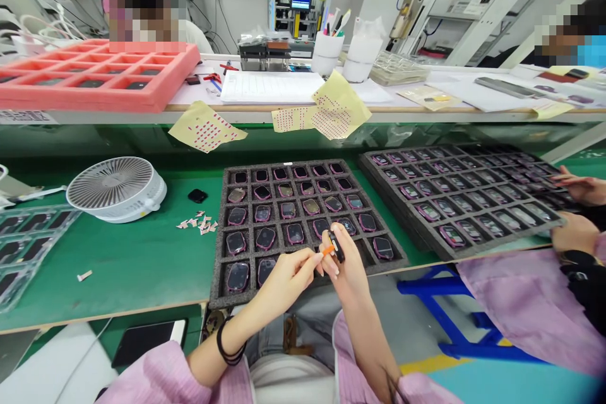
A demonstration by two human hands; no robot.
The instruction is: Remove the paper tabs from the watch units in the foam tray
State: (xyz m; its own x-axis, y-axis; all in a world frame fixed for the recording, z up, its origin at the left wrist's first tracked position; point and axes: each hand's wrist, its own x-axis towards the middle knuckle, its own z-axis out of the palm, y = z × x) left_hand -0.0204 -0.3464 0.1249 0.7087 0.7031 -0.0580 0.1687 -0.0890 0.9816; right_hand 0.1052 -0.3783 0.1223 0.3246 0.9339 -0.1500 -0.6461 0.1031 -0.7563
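My left hand (296,274), with dark bands round its wrist, is closed in a pinch on a small orange strip (328,250); I cannot tell its exact kind. The strip meets a small dark watch body (337,247) held in the fingers of my right hand (348,268). Fingers hide much of that watch body. Below both hands lies a grey foam tray (279,250), whose compartments hold several watch bodies with purplish rims, such as one watch body (295,233) left of my fingers.
A white round fan (116,186), a dark watch piece (197,196) and scattered small tabs (203,223) lie to the left. More stacked foam trays (416,214) stand right, near a co-worker's hand (580,186). Above runs a shelf with a pink foam tray (156,91).
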